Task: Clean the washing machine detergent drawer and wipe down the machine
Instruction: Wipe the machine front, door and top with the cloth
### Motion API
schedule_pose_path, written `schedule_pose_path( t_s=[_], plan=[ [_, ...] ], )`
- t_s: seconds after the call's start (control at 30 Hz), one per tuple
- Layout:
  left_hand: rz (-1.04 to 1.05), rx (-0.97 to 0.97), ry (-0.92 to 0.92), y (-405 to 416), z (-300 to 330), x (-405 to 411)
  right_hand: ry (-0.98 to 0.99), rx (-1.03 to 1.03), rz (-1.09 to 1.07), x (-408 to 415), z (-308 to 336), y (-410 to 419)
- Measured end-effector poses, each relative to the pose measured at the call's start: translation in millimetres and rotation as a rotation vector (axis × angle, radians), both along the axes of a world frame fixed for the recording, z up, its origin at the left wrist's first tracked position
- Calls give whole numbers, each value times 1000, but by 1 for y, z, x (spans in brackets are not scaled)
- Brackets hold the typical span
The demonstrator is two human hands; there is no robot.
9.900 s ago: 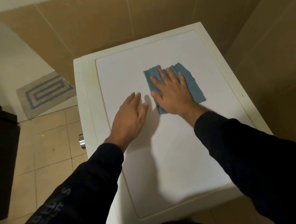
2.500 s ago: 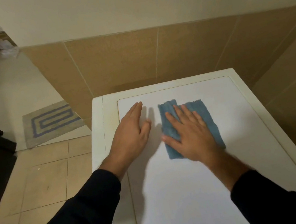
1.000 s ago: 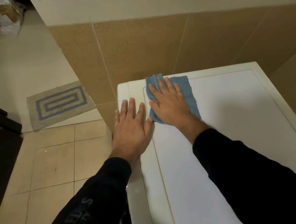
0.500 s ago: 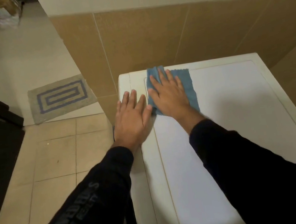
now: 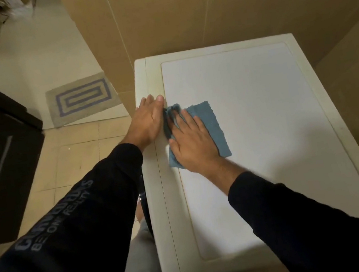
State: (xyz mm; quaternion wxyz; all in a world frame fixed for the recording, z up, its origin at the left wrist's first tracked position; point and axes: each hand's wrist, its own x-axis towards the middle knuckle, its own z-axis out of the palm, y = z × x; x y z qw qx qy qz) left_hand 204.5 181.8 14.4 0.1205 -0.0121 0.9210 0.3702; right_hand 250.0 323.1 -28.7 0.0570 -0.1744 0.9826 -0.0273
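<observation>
cloth (image 5: 215,128) lies flat under right hand (image 5: 192,144) (left hand (image 5: 149,120) beside).

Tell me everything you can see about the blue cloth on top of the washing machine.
The blue cloth is a small, roughly rectangular rag, soft like microfibre, with wavy, frayed-looking edges. It lies flat on the washing machine lid's white panel, near its left edge, its far left corner bunched. The right hand presses on it with straight fingers, covering its left half. The left hand rests flat beside it on the machine's rim.
</observation>
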Motion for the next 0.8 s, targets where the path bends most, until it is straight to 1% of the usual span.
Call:
schedule_pose_path(
  t_s=[0.1,0.2,0.37,0.5,0.63,0.7,0.8],
  plan=[
    [-4,-51,6,3,-9,13,-12,-6,-6,38,0,12],
    [0,-101,34,8,-15,18,-13,-22,-35,52,-1,17],
    [-40,-231,61,11,-28,18,-18,-34,-138,23,-4,0],
    [-28,-226,98,10,-31,19,-30,-14,-190,-6,-4,-5],
    [-47,-262,137,10,-30,19,-14,-31,-95,47,-1,11],
    [-57,-271,146,9,-31,18,-38,-50,-72,75,1,30],
    [-72,-294,153,5,-32,13,-29,-52,-169,78,-1,62]
  ],
)
